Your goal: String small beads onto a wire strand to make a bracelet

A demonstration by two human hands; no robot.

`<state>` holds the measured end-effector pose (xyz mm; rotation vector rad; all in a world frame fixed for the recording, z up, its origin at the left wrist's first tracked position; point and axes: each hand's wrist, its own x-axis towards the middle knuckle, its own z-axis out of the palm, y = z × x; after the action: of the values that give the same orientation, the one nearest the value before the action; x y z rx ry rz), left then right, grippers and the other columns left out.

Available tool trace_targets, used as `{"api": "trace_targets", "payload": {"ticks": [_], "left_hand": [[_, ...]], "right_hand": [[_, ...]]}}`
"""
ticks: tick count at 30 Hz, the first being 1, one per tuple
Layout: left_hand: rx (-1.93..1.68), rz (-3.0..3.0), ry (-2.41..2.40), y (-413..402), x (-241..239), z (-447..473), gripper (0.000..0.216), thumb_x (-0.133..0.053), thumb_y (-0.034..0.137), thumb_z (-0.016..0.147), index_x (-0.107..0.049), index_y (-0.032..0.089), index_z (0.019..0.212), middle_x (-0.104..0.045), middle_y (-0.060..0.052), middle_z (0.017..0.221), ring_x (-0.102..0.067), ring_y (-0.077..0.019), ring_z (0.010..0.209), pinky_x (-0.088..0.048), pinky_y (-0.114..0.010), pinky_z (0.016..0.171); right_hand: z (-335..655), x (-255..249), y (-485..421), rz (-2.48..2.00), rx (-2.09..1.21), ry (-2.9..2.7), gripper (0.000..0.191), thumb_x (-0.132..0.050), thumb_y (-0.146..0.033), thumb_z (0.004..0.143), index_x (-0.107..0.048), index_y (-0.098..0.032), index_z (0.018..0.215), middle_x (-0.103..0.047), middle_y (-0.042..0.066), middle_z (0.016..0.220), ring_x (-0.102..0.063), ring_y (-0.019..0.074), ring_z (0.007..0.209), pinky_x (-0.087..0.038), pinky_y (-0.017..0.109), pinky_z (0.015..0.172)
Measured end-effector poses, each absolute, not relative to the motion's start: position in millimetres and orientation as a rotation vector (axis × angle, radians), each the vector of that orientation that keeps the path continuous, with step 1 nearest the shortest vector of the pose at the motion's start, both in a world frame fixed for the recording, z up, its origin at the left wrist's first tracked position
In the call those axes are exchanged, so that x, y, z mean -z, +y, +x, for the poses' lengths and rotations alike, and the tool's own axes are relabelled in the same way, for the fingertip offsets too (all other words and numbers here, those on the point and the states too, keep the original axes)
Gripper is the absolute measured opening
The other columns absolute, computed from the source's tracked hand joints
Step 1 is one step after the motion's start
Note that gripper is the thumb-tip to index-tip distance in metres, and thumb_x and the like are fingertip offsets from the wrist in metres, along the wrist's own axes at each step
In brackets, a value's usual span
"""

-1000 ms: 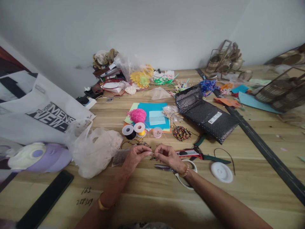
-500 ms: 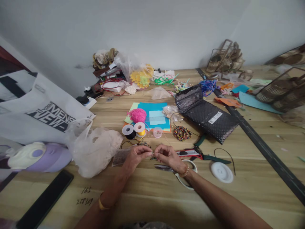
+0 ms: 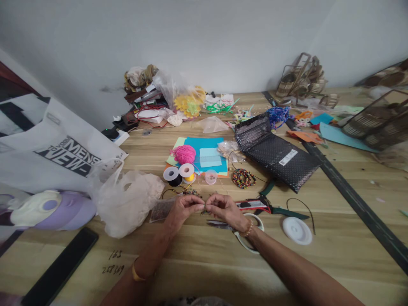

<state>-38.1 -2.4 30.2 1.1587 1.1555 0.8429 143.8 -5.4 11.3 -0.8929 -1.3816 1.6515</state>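
My left hand [image 3: 188,206] and my right hand [image 3: 223,208] meet fingertip to fingertip above the table, each closed in a pinch. A tiny greenish thing shows between the fingertips, too small to name. Under my right wrist lies a pair of scissors [image 3: 249,250] with white handles, blades pointing left. Beside my left hand is a clear bag of small beads [image 3: 160,210]. Just behind the fingers are loose dark beads on a cord [image 3: 191,192], partly hidden. A red utility knife [image 3: 253,205] and green-handled pliers [image 3: 289,212] lie to the right of my right hand.
Behind my hands stand a black thread spool [image 3: 172,177], a yellow spool [image 3: 187,173] and a pink yarn ball [image 3: 183,154]. A coil of colourful beads [image 3: 244,178] lies near a black bubble mailer [image 3: 274,158]. Left are a plastic bag [image 3: 124,204] and a phone [image 3: 62,265].
My right fingers have shifted very slightly, and the fingertips stay together. Everything else on the table lies as before.
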Motion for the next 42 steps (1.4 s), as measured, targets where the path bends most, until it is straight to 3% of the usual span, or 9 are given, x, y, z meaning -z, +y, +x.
{"api": "trace_targets", "payload": {"ticks": [9, 27, 36, 42], "left_hand": [[-0.835, 1.156, 1.177, -3, -30, -38, 0.017, -0.078, 0.028, 0.059, -0.073, 0.015, 0.069, -0.07, -0.001, 0.067, -0.059, -0.0134, 0.062, -0.044, -0.025, 0.063], [-0.857, 1.573, 1.24, -6, -31, -39, 0.017, -0.061, 0.031, 0.079, -0.069, 0.017, 0.074, -0.069, -0.003, 0.072, -0.061, -0.0169, 0.07, -0.045, -0.026, 0.068], [-1.024, 1.807, 1.229, -8, -38, -39, 0.014, -0.06, 0.028, 0.083, -0.066, 0.018, 0.074, -0.066, -0.005, 0.078, -0.06, -0.0191, 0.079, -0.045, -0.03, 0.078], [-1.091, 1.648, 1.05, -6, -41, -49, 0.019, -0.063, 0.035, 0.082, -0.063, 0.018, 0.074, -0.062, -0.006, 0.082, -0.058, -0.0208, 0.085, -0.046, -0.033, 0.08]], "right_hand": [[144, -9, -5, -0.892, -1.674, -1.347, 0.04, -0.07, -0.053, 0.074, -0.06, -0.015, 0.076, -0.05, -0.004, 0.058, -0.04, 0.0072, 0.049, -0.031, 0.02, 0.047], [143, -13, -5, -0.953, -1.687, -1.337, 0.041, -0.069, -0.055, 0.074, -0.059, -0.015, 0.074, -0.052, -0.003, 0.058, -0.041, 0.0063, 0.048, -0.033, 0.018, 0.045], [144, -15, -4, -0.98, -1.63, -1.285, 0.039, -0.066, -0.053, 0.077, -0.059, -0.016, 0.088, -0.055, -0.003, 0.059, -0.047, 0.0083, 0.049, -0.038, 0.02, 0.047], [145, -15, -5, -0.941, -1.638, -1.271, 0.038, -0.066, -0.052, 0.078, -0.06, -0.016, 0.088, -0.056, -0.002, 0.061, -0.048, 0.0082, 0.049, -0.04, 0.02, 0.048]]}}
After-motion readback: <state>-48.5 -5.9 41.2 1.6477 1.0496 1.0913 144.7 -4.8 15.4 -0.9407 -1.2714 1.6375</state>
